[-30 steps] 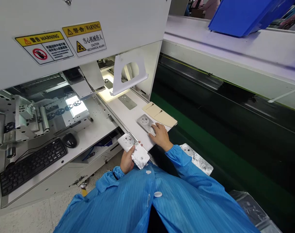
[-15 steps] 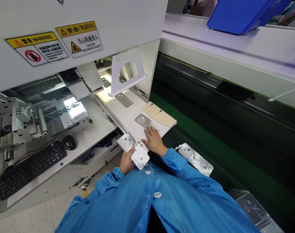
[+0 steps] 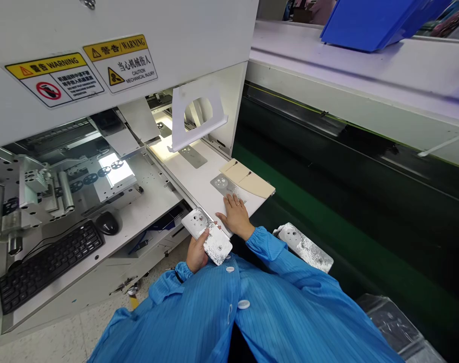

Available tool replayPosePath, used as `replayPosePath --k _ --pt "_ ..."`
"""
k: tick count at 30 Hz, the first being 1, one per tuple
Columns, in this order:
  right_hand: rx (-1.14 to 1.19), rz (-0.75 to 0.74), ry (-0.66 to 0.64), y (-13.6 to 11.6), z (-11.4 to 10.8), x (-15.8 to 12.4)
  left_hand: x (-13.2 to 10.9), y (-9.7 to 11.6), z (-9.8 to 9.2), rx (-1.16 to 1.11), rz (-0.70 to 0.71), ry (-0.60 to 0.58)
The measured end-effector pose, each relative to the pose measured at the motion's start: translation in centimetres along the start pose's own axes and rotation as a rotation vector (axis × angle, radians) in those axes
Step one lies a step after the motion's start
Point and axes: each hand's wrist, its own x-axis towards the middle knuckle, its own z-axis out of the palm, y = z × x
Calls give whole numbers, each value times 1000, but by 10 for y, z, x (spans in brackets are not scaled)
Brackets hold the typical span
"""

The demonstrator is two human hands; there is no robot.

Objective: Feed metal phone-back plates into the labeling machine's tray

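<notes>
My left hand (image 3: 197, 253) is closed on a silvery, phone-shaped back film (image 3: 214, 241) with camera holes; whether it is one or a stack I cannot tell. The thumb lies over its face. Flat on the white conveyor belt, my right hand (image 3: 237, 218) has its fingers stretched out over the lower end of a grey phone back film (image 3: 224, 185). That film's camera-hole end shows beyond the fingertips. Farther up the belt (image 3: 204, 182) lies another grey film (image 3: 192, 156), partly below a hanging white bracket (image 3: 199, 138).
A cream plate (image 3: 248, 177) sits along the belt's right edge. More silvery films (image 3: 308, 248) lie on the dark green surface to the right. On the machine's left ledge are a keyboard (image 3: 50, 264) and a mouse (image 3: 107, 223). A blue bin (image 3: 361, 25) stands on the back shelf.
My right hand has shifted slightly left and toward the film's camera-hole end, staying flat. The film beneath it looks almost unmoved. My left hand keeps its hold.
</notes>
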Motion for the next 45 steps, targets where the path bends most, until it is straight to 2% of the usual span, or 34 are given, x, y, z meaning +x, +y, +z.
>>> replayPosePath --k 16,20,25,29,34,45 --pt "56 -20 46 0 3 8 0 -1 0 0 6 2" --pt "172 -102 156 -4 -7 -3 0 0 1 -6 -8 -18" --pt "468 -202 265 -14 -19 -35 1 0 0 -30 43 27" --pt "616 -249 221 -18 -19 -58 5 -3 -1 -68 31 59" --pt "661 -256 191 -15 -17 -71 6 -5 1 -85 8 139" --pt "624 -272 116 -16 -18 -75 5 -9 -5 53 68 88"
